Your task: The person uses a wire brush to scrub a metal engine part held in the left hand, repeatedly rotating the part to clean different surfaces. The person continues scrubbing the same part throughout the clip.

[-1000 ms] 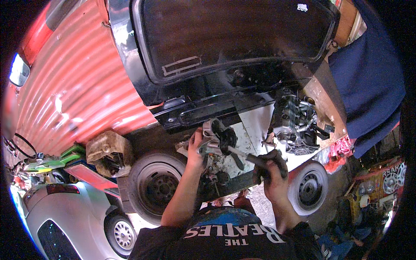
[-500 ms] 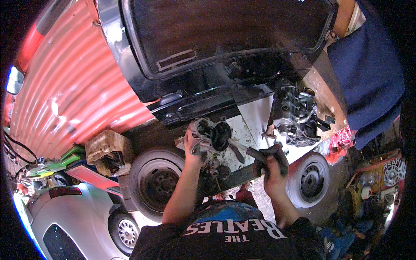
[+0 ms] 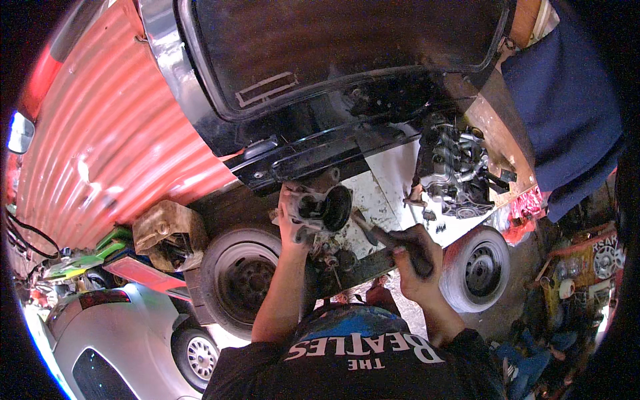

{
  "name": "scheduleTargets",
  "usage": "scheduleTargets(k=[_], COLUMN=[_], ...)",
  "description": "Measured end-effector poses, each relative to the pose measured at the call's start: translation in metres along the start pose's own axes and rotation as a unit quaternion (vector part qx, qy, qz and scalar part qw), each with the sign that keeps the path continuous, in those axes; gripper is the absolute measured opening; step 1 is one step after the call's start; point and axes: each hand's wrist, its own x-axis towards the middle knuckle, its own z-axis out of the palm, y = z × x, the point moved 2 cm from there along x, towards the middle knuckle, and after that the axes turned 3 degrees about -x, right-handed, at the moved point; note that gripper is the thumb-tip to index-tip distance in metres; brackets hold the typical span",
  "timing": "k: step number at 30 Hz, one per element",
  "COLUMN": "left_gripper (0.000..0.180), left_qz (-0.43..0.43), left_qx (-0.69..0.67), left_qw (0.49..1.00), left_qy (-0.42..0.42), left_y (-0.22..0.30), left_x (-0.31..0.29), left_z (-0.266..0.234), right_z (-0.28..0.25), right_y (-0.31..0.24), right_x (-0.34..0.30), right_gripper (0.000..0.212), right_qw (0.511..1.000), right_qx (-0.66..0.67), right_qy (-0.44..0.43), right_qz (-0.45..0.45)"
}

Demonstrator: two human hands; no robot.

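My left hand is closed on the left side of a cast metal housing. It is grey, with a round dark opening facing right, and it is held up over a board. My left fingers are partly hidden behind it. In my right hand is a dark, long-handled tool, its lighter tip pointing left toward the housing's opening. The tip is near the housing, and I cannot tell whether they touch. Blur hides the tool's exact kind.
Beneath my hands lies a stained white board, with an engine at its right. Wheels stand at left and right. Behind is a black car panel. A cut plastic container and a silver car are at left.
The housing has turned in my left hand, its round opening now facing more to the right. My right hand has shifted slightly and the tool's tip has moved left, closer to the housing.
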Motion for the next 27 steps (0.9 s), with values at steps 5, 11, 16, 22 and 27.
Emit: scheduleTargets(k=[5,11,16,22,27], left_gripper=[0.053,0.06,0.056,0.053,0.05], left_qz=[-0.068,-0.216,-0.19,-0.145,-0.122], left_qx=[-0.092,-0.282,-0.266,-0.15,-0.123], left_qw=[0.992,0.93,0.939,0.972,0.981], left_qy=[-0.047,-0.099,-0.108,-0.112,-0.088], left_y=[0.01,0.006,0.005,0.006,0.008], left_x=[-0.001,-0.006,-0.012,-0.013,-0.012], left_z=[0.047,0.04,0.045,0.039,0.041], right_z=[-0.006,-0.009,-0.006,0.004,0.003], right_y=[-0.001,-0.009,-0.005,0.011,0.004], right_x=[-0.004,-0.005,-0.014,-0.027,-0.021], right_gripper=[0.034,0.025,0.024,0.024,0.03], right_qw=[1.0,0.98,0.978,0.997,0.995], right_qx=[0.027,-0.159,-0.156,-0.003,-0.023], right_qy=[-0.002,-0.076,-0.092,0.023,-0.086], right_qz=[-0.014,-0.091,-0.102,-0.076,-0.042])
